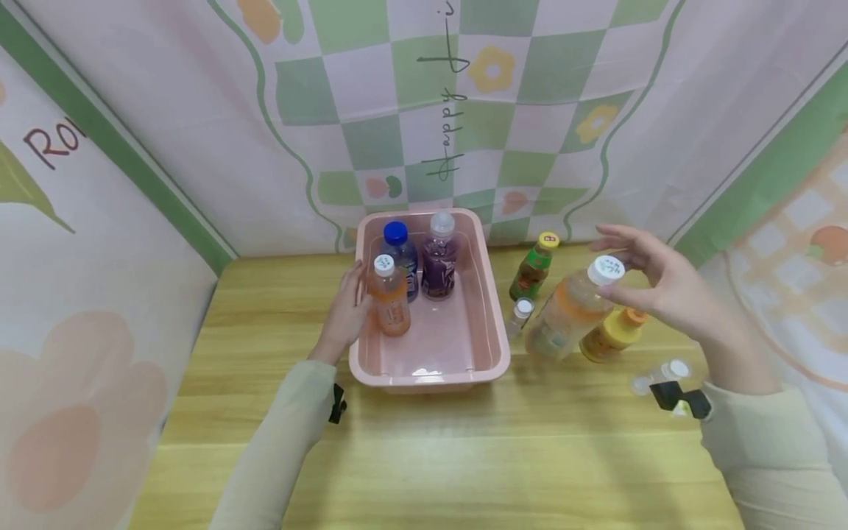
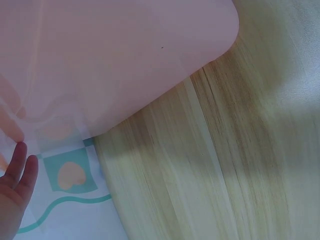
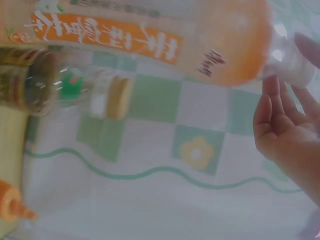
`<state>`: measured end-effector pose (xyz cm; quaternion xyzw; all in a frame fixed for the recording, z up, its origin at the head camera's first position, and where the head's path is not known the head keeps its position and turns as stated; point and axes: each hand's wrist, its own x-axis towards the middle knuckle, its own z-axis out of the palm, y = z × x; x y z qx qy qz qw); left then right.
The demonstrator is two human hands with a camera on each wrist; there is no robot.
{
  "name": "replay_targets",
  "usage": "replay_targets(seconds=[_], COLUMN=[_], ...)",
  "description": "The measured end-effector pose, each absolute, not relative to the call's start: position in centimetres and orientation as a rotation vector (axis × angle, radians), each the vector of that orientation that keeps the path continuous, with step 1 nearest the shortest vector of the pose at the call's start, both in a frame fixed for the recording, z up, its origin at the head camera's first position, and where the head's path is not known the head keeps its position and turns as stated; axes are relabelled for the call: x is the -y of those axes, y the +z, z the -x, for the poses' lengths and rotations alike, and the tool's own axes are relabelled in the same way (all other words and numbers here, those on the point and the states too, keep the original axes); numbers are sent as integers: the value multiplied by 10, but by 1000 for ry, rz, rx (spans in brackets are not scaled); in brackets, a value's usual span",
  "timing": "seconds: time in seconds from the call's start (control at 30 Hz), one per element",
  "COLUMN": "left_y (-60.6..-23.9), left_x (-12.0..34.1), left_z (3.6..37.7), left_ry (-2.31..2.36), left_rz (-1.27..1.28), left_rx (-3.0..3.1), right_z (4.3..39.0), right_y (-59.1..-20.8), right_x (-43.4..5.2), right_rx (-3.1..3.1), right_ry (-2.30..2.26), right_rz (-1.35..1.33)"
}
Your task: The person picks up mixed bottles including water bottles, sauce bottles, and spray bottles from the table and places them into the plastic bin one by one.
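Head view: right hand (image 1: 662, 283) pinching bottle (image 1: 570, 313), wrist view blurred

Light wooden plank worktop (image 1: 424, 456): carries pink rectangular plastic tub (image 1: 490, 346), green yellow-capped bottle (image 1: 534, 268), small clear white-capped bottle (image 1: 518, 316), yellow orange-capped bottle (image 1: 606, 336).

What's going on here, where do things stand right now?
A person is at a wooden table with a pink bin that holds three upright bottles. The left hand rests against the bin's left side. The right hand holds a tilted bottle by its white cap, just right of the bin. A green bottle, a yellow bottle and a small clear bottle are on the table to the right, outside the bin.
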<state>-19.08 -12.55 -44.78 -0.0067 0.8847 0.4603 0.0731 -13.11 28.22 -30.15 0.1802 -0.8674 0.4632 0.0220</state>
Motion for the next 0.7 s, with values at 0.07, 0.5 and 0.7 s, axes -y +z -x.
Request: replay_targets(seconds=[0.07,0.5,0.7], left_y=[-448,-448,-449], left_x=[126,126,126], left_z=[191,191,192], left_ry=[1382,1391,1397], left_rz=[25,9,2], left_rx=[-2653,-2659,-2661], right_z=[133,144,153], right_y=[-296,-271,-265], right_x=[-279,-241,-222], right_rx=[2562,2057,2121], right_ry=[1573,2012,1964], right_rz=[-605,-591,-602])
